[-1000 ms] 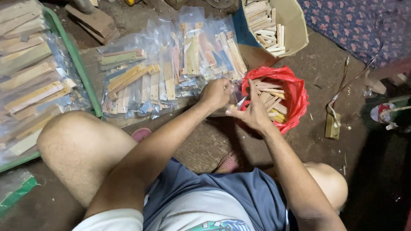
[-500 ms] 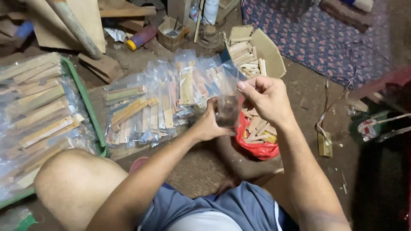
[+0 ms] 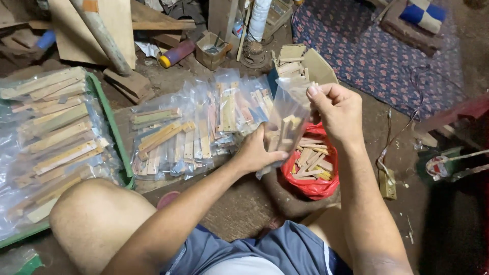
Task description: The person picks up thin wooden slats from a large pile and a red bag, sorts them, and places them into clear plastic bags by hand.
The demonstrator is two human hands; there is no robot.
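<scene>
Head view: you sit on the ground, both hands raised just above the red bag (image 3: 313,186).
Right hand (image 3: 340,109): your fingers pinch the top edge of a clear plastic pouch (image 3: 288,119), probably to hold its mouth up.
Left hand (image 3: 257,153): it closes around the pouch's lower part, seemingly to steady the short wooden sticks (image 3: 285,132) inside.
Red bag: it lies open, giving easy reach to loose wooden sticks.
Filled pouches (image 3: 198,127): spread flat to the left of the red bag, sticks already inside.
Green tray (image 3: 109,119): farther left of the red bag, stacked with larger packs.
Cardboard box (image 3: 300,63): beyond the red bag, partly hidden by the pouch.
Hard to tell: how many sticks the pouch holds.
</scene>
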